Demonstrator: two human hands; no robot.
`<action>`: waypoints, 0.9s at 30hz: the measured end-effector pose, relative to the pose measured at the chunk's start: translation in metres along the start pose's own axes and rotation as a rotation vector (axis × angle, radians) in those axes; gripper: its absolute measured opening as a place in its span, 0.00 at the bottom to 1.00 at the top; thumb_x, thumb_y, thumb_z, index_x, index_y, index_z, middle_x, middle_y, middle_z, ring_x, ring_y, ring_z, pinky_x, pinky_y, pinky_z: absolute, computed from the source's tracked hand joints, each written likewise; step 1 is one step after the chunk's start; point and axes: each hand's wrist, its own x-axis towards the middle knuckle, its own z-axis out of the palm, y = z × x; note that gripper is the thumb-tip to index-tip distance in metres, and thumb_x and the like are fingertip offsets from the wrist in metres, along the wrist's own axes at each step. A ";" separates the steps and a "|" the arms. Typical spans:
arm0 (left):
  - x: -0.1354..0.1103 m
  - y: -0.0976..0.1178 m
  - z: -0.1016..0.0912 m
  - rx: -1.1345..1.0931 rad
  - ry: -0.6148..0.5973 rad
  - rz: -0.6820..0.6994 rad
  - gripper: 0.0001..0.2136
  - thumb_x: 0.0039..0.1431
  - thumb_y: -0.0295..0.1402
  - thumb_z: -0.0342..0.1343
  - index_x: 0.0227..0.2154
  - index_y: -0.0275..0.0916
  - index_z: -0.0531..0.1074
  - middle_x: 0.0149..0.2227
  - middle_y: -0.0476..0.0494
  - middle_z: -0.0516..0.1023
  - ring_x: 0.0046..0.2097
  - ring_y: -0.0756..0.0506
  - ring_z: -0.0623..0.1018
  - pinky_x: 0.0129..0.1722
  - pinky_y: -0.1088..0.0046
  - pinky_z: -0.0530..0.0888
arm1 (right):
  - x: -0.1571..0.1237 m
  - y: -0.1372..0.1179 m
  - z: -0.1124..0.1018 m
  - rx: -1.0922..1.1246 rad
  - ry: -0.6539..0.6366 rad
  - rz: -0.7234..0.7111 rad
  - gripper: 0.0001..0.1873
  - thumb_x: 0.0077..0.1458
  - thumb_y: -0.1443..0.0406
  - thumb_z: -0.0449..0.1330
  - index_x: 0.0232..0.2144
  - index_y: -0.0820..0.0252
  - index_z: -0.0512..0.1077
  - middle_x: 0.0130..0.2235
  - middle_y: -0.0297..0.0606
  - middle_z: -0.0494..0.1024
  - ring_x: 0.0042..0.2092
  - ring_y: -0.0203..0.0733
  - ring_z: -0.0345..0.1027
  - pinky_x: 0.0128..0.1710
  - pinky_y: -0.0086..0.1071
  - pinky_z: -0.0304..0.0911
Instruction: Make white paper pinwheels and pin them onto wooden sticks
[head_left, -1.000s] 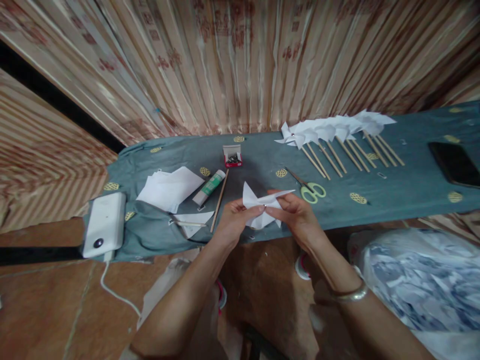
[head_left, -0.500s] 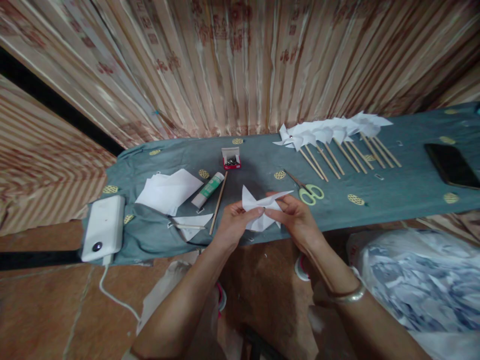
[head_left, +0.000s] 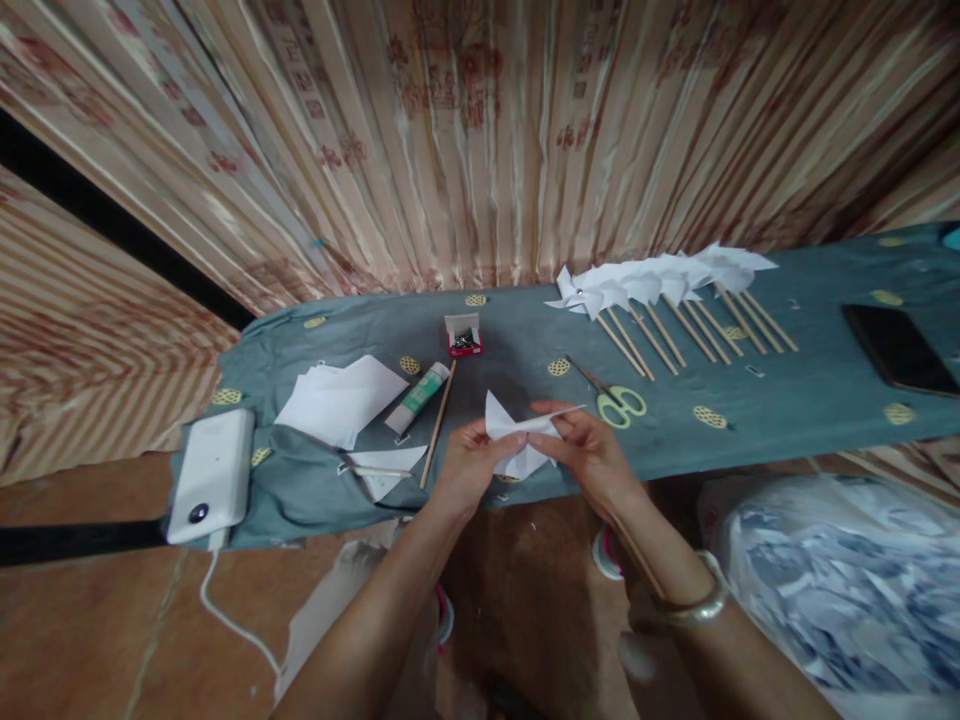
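A white paper pinwheel (head_left: 521, 462) is held between my two hands over the near edge of the cloth-covered table. My left hand (head_left: 471, 460) grips its left side, the thumb pressing at the middle. On the other side my right hand (head_left: 589, 445) pinches the paper, its thumb also at the centre and its fingers behind. Both thumbs cover the pinwheel's middle. To the right lie scissors (head_left: 616, 400) with light green handles. A small red open box (head_left: 463, 338) of dark metal bits stands beyond, near a wooden stick (head_left: 439, 420) and a glue stick (head_left: 418, 396).
Finished pinwheels on sticks (head_left: 660, 280) lie overlapping at the back right. Left are stacked white paper sheets (head_left: 341, 400), a pencil (head_left: 379, 471) on a paper piece, and a white power bank (head_left: 214, 475) with a cable. A phone (head_left: 900, 348) lies far right, above a plastic bag (head_left: 840, 580) on the floor.
My thumbs have drawn together over the pinwheel's centre, hiding the dark spot there. The whole scene sits slightly lower in view.
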 end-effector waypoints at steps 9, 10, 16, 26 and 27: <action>0.002 -0.002 0.002 -0.071 -0.009 -0.024 0.16 0.31 0.39 0.72 0.23 0.35 0.78 0.22 0.47 0.79 0.23 0.51 0.73 0.26 0.76 0.66 | 0.007 0.003 -0.001 0.018 -0.023 0.015 0.23 0.34 0.63 0.73 0.36 0.58 0.73 0.30 0.32 0.81 0.29 0.38 0.73 0.32 0.33 0.67; 0.002 -0.001 0.003 -0.080 -0.005 -0.023 0.16 0.31 0.39 0.72 0.24 0.35 0.79 0.23 0.47 0.79 0.23 0.51 0.73 0.26 0.76 0.67 | 0.007 0.003 -0.001 0.017 -0.021 0.018 0.23 0.34 0.63 0.73 0.36 0.58 0.73 0.30 0.33 0.81 0.29 0.38 0.73 0.32 0.33 0.67; 0.002 0.001 0.007 -0.096 -0.010 -0.008 0.17 0.29 0.38 0.73 0.25 0.35 0.79 0.24 0.46 0.80 0.24 0.51 0.73 0.28 0.75 0.68 | 0.011 0.001 -0.003 0.011 -0.006 0.022 0.24 0.33 0.61 0.74 0.35 0.58 0.72 0.29 0.31 0.81 0.27 0.38 0.72 0.31 0.33 0.66; 0.006 -0.002 0.008 -0.128 0.021 -0.012 0.17 0.27 0.35 0.74 0.24 0.35 0.79 0.23 0.48 0.80 0.24 0.51 0.73 0.27 0.76 0.68 | 0.011 0.002 -0.003 0.053 0.003 0.039 0.24 0.32 0.61 0.74 0.34 0.58 0.73 0.28 0.30 0.81 0.27 0.37 0.72 0.30 0.32 0.66; 0.006 -0.001 0.008 -0.134 0.002 -0.009 0.17 0.27 0.34 0.74 0.25 0.35 0.79 0.25 0.47 0.80 0.25 0.51 0.74 0.28 0.76 0.69 | 0.012 0.001 -0.003 0.061 0.010 0.045 0.24 0.32 0.61 0.75 0.34 0.58 0.73 0.28 0.31 0.81 0.27 0.37 0.72 0.31 0.32 0.66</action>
